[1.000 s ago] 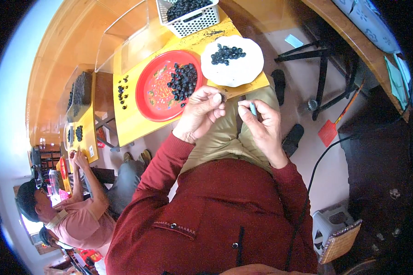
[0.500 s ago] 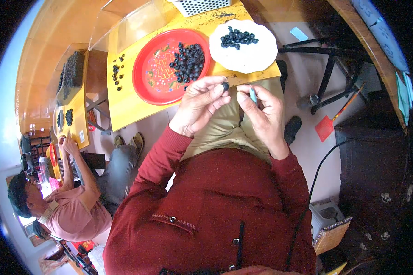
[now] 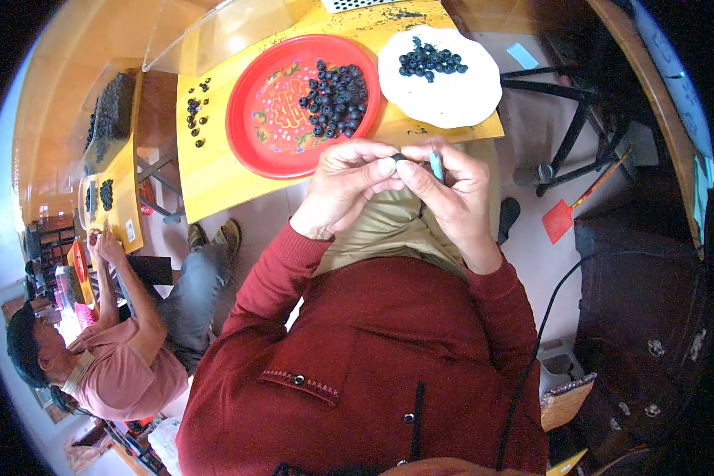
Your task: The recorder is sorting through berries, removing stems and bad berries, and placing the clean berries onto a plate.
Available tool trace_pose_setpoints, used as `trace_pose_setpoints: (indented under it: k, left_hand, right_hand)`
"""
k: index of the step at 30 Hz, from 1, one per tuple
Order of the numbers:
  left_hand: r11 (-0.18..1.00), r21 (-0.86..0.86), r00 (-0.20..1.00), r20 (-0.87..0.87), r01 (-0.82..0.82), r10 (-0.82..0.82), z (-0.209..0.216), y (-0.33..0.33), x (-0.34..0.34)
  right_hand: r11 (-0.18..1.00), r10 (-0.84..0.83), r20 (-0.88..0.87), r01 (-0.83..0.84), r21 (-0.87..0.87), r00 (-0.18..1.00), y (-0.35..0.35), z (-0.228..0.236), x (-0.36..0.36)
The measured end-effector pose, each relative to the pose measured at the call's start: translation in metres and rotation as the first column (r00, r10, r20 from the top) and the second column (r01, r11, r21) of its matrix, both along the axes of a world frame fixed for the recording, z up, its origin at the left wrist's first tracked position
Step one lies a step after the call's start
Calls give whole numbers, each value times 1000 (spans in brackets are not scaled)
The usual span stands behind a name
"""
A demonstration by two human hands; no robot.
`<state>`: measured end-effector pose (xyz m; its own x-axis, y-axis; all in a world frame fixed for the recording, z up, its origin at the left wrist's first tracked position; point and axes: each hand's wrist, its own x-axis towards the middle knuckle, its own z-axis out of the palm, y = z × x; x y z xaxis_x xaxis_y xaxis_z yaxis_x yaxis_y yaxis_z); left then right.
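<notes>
Between the fingertips of my left hand (image 3: 347,184) is a small dark round ball (image 3: 398,158), berry-like or bead-like and mostly covered by the fingers. My right hand (image 3: 452,190) is closed around a small turquoise-handled tool (image 3: 436,165); its working end is hidden. The right thumb and fingertips meet the left ones at the ball, just off the table's near edge. Many similar dark balls (image 3: 339,101) are heaped on the right side of a red round tray (image 3: 246,136). A smaller group (image 3: 432,60) lies on a white scalloped plate (image 3: 444,103) to its right.
The yellow table (image 3: 206,186) also carries several loose balls (image 3: 194,119) at its left, dark crumbs and a white perforated basket (image 3: 353,4) at the far edge. A co-worker (image 3: 127,357) sits at the left by another yellow table. A red fly swatter (image 3: 559,220) is at the right.
My hands have come together, bringing the right thumb and fingers against the ball in the left. The view has shifted slightly.
</notes>
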<state>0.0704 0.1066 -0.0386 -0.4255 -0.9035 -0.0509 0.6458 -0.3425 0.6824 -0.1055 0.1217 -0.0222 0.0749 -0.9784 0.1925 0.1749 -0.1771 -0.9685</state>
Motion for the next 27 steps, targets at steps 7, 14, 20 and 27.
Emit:
trace_pose_setpoints:
  k: [7, 14, 20, 27]
  left_hand:
    - [995, -97, 995, 95, -21, 30, -1, -3, 9]
    - [995, -97, 996, 82, -37, 45, -1, -3, 8]
    - [993, -107, 996, 61, -52, 59, -1, -8, 9]
    - [992, -100, 995, 47, -78, 83, 1, -7, 5]
  right_hand:
    - [969, 118, 157, -148, 197, 981, -7, 13, 1]
    - [913, 209, 246, -279, 297, 946, -11, 12, -4]
    - [993, 76, -113, -64, 103, 991, -8, 13, -2]
    - [967, 16, -352, -104, -233, 936, -3, 13, -2]
